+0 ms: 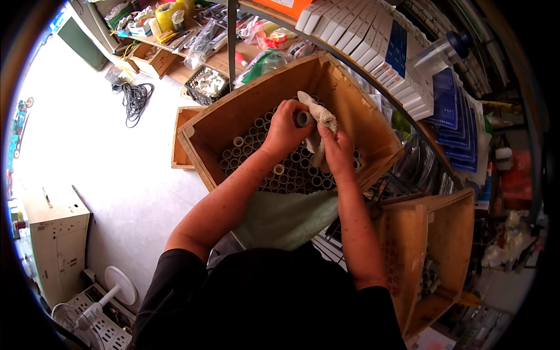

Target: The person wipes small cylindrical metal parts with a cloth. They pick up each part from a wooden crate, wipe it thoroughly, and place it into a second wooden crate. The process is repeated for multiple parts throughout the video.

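My left hand [284,127] grips a short grey plastic tube [304,118], its open end turned towards me. In my right hand [337,151] is a crumpled off-white cloth [323,114], pressed against the side of that tube. Both hands are above a large wooden box [358,111], tilted in view. Many similar grey tubes [283,179] stand on end inside it, open ends up. My hands, forearms and the cloth hide part of them. A pale green towel [291,216] lies between the box's near side and my body.
At right, another wooden box [420,262] holds loose tubes [429,278]. White cartons [350,26] and a clear bottle [437,54] are on the shelf. A black basket [190,85] holds small white pieces. Coiled cable [135,98] lies on the floor; a white fan [94,310] stands lower left.
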{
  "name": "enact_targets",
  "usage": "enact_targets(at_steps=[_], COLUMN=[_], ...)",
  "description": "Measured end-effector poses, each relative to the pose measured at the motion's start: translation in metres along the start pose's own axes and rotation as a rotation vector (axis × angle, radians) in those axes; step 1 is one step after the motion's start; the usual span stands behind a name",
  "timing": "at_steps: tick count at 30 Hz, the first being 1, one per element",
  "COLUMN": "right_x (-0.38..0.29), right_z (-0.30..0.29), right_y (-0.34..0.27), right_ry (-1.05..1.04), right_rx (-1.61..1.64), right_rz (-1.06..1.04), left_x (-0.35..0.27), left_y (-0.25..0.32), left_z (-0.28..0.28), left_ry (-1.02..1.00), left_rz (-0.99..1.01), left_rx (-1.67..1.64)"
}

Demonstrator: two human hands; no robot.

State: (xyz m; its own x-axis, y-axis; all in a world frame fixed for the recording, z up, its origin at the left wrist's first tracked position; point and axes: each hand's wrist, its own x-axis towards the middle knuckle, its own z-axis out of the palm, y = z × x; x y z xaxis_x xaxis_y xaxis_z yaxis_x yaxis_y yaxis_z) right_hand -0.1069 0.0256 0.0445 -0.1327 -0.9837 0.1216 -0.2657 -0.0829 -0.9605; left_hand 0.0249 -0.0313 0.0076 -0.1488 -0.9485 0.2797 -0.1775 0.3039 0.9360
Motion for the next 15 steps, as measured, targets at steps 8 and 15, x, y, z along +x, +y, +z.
enact_targets(at_steps=[8,15], right_x=[-0.001,0.001], right_z=[-0.002,-0.004], right_y=[0.004,0.007], right_ry=[0.001,0.016], right_rx=[0.109,0.124], right_rz=[0.089,0.106], left_x=[0.005,0.003], left_y=[-0.006,-0.009], left_z=[0.000,0.002], left_ry=[-0.049,-0.153], left_rz=[-0.175,-0.214], left_rx=[-0.394,-0.469])
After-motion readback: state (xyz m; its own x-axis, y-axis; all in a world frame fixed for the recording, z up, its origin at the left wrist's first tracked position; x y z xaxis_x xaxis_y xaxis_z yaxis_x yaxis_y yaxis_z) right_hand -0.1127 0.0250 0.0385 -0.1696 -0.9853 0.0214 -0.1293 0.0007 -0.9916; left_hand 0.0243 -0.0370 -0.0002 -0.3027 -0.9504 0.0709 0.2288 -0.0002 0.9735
